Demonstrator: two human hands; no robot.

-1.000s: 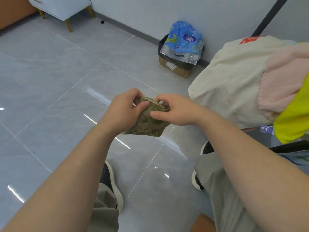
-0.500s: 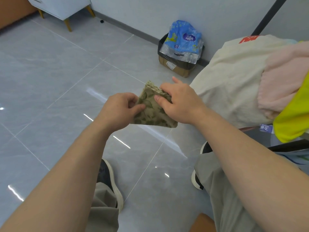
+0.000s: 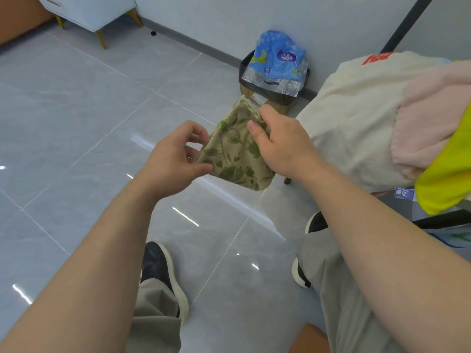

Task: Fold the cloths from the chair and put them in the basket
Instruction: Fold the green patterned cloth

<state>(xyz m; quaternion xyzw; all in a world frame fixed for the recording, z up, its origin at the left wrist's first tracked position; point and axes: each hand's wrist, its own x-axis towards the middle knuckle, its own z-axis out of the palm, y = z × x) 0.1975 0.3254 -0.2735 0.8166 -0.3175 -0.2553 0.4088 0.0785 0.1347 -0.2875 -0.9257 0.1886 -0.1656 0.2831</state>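
A small folded green cloth with a leaf pattern (image 3: 235, 154) hangs in the air above the floor, in the middle of the head view. My right hand (image 3: 283, 143) grips its upper right edge, thumb on the front. My left hand (image 3: 175, 161) pinches its lower left corner between thumb and fingers. At the right lies a pile of cloths: a cream one (image 3: 356, 115), a pink one (image 3: 433, 118) and a yellow one (image 3: 448, 179). The chair under them is mostly hidden. No basket shows.
A bin with a blue plastic bag (image 3: 275, 64) stands by the wall beyond the cloth. A white cabinet on gold legs (image 3: 94, 11) is at the top left. Grey glossy tiles (image 3: 76, 123) cover the floor. My shoes (image 3: 163, 271) and trouser legs are below.
The folded cloth has risen and moved to the right, and it now hangs flatter and more spread. My left hand has slid to its lower left corner; my right hand keeps the top edge.
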